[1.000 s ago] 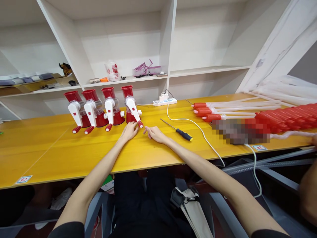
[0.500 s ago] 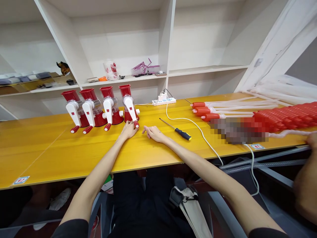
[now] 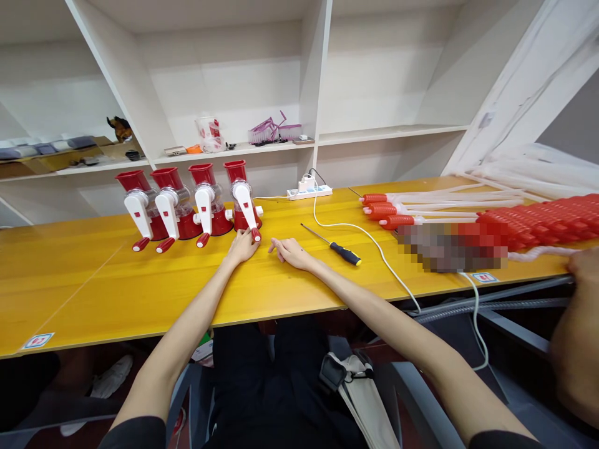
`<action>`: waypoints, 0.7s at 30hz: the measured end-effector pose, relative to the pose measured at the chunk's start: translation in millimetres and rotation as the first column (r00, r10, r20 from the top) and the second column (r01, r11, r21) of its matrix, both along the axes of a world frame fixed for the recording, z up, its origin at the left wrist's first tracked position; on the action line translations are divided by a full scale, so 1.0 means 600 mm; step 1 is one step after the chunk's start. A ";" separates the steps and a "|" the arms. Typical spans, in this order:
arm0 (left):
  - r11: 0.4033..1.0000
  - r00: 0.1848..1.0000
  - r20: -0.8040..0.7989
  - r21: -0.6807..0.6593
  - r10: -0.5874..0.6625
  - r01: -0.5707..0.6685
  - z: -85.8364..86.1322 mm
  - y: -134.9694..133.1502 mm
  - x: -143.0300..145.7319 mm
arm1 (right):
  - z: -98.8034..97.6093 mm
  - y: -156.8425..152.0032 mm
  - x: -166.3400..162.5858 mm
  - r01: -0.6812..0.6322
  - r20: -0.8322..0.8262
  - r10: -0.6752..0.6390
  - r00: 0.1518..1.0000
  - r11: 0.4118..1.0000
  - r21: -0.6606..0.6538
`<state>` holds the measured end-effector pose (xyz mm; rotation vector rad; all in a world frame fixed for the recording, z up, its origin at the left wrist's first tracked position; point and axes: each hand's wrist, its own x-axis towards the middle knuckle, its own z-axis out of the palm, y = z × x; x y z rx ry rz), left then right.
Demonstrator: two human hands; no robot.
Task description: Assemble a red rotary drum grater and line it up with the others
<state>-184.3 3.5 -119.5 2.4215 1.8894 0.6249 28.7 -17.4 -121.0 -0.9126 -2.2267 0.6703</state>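
My left hand (image 3: 242, 247) lies on the yellow table, fingers stretched forward at the base of the nearest rotary grater (image 3: 240, 202). Its fingertips are partly behind the grater's crank handle (image 3: 255, 234), so I cannot tell whether they touch the base. My right hand (image 3: 291, 253) rests on its side a short way to the right, fingers loosely apart and holding nothing. The graters are red and white with clear drums; more of them, such as the leftmost rotary grater (image 3: 138, 209), stand in a row to the left. A screwdriver (image 3: 345, 254) with a black-and-yellow handle lies right of my right hand.
A white power strip (image 3: 309, 191) stands at the back, its white cable (image 3: 369, 236) curving over the table's front edge. Red-handled rods (image 3: 397, 222) and piled red pieces (image 3: 538, 223) lie at the right. Another person's arm (image 3: 578, 337) shows at the right edge. Shelves rise behind.
My two hands keep their places on the table. The other person's arm at the right edge has shifted slightly left in view.
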 end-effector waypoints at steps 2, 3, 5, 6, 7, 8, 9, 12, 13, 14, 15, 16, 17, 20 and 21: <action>1.000 1.000 0.001 0.000 -0.013 0.013 -0.001 -0.003 0.000 | 0.001 -0.001 0.000 -0.004 0.003 0.004 1.000 1.000 0.001; 1.000 1.000 -0.002 -0.003 -0.025 0.025 -0.002 -0.006 0.001 | 0.001 -0.001 0.001 -0.007 0.004 0.007 1.000 1.000 0.005; 0.998 0.998 -0.011 -0.017 -0.069 0.068 -0.004 -0.012 0.005 | 0.001 -0.002 0.001 -0.006 0.008 0.006 1.000 0.999 0.037; 0.995 0.995 -0.017 -0.026 -0.098 0.098 -0.004 -0.016 0.008 | 0.001 -0.002 0.001 -0.003 0.013 0.002 1.000 0.998 0.060; 0.991 0.991 -0.022 -0.037 -0.131 0.130 -0.005 -0.019 0.012 | 0.000 -0.002 0.001 0.002 0.020 -0.004 1.000 0.997 0.082; 0.986 0.986 -0.026 -0.047 -0.164 0.163 -0.005 -0.022 0.016 | 0.000 -0.002 0.001 0.008 0.026 -0.011 1.000 0.995 0.099; 0.980 0.981 -0.029 -0.056 -0.193 0.191 -0.005 -0.024 0.021 | 0.000 -0.001 0.002 0.016 0.031 -0.020 0.999 0.994 0.108; 0.967 0.969 -0.029 -0.076 -0.245 0.242 -0.004 -0.028 0.030 | -0.001 0.001 0.002 0.049 0.032 -0.052 0.998 0.994 0.095; 0.965 0.968 -0.026 -0.084 -0.251 0.248 -0.003 -0.028 0.031 | -0.002 0.002 0.002 0.067 0.030 -0.070 0.997 0.994 0.090; 0.964 0.967 -0.022 -0.094 -0.252 0.249 -0.001 -0.028 0.032 | -0.002 0.002 0.002 0.089 0.028 -0.091 0.995 0.992 0.086; 0.963 0.968 -0.015 -0.103 -0.250 0.247 0.001 -0.028 0.032 | -0.002 0.003 0.002 0.113 0.027 -0.115 0.993 0.990 0.080; 0.963 0.969 -0.007 -0.111 -0.246 0.244 0.002 -0.028 0.031 | -0.002 0.003 0.002 0.136 0.029 -0.138 0.990 0.988 0.074; 0.964 0.971 0.002 -0.115 -0.240 0.238 0.004 -0.029 0.031 | -0.001 0.003 0.003 0.155 0.032 -0.158 0.987 0.985 0.069; 0.968 0.975 0.031 -0.113 -0.220 0.222 0.007 -0.030 0.030 | 0.002 0.003 0.003 0.179 0.046 -0.182 0.982 0.982 0.057; 0.969 0.976 0.039 -0.110 -0.216 0.220 0.007 -0.031 0.030 | 0.003 0.002 0.003 0.181 0.049 -0.183 0.982 0.982 0.054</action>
